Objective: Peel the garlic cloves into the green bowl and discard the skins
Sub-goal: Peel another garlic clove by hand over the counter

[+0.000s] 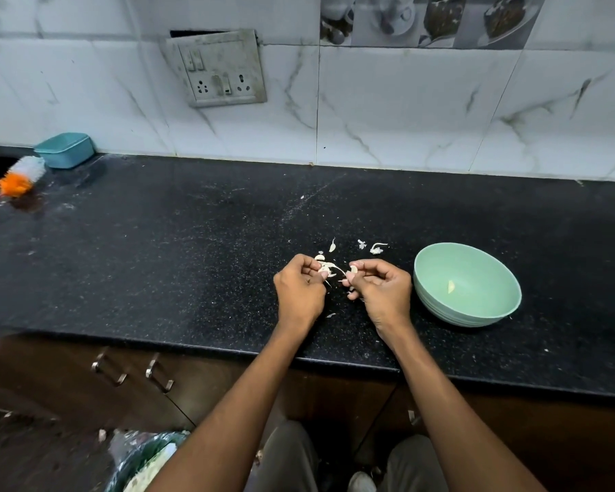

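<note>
Both hands work close together above the black speckled worktop [157, 250]. The left hand [300, 291] has its fingers curled, pinching a strip of papery garlic skin [329, 268]; the right hand [382, 291] has its fingers curled round a small garlic clove [353, 269] held at the fingertips. Loose skin scraps [377, 247] lie on the worktop just beyond the hands. The green bowl [437, 264] stands upright to the right of the right hand, near it but apart, with one pale peeled clove [451, 286] inside. At the far left, by the tiled wall, sit a teal lidded box [64, 150] and an orange-and-white duster [22, 176]. A switch-and-socket plate [218, 69] is fixed to the wall.
</note>
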Motion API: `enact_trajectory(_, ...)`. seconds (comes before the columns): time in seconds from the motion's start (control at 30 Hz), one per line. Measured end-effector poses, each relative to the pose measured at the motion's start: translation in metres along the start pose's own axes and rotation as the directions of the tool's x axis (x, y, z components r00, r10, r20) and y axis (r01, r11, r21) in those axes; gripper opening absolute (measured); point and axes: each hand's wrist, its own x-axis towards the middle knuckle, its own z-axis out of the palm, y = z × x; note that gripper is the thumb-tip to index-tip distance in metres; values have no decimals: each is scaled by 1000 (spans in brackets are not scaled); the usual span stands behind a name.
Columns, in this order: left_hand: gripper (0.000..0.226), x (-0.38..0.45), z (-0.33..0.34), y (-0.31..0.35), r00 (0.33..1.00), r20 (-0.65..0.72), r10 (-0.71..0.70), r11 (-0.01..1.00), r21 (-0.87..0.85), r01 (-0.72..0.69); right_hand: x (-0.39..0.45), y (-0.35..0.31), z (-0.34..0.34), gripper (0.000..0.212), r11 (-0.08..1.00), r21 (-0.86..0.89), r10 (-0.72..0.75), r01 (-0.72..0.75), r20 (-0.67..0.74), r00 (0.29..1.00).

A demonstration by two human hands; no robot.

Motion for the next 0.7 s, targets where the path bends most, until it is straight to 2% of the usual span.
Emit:
enact_trajectory(0.23, 18, -2, -1, 4, 999, 37, -5, 1000, 17, 4, -4, 1, 2, 22, 998, -62, -27, 25, -21, 999)
enact_trajectory(0.4, 28, -5, -2, 4, 997, 2, 81, 997, -10, -81, -4, 2, 3, 18, 992, -108, -63, 59, -33, 997)
enact_trajectory(0.57, 24, -13, -4, 9, 968, 186, 170, 983, -95, -155, -4, 1, 1, 9, 994, -85, -65, 63, -25, 998)
enact_trajectory(0.7, 14, -14, -5, 11, 973, 168, 158, 982, -128, -137, -4, 0, 1, 12, 998, -30, -61, 61, 8, 998)
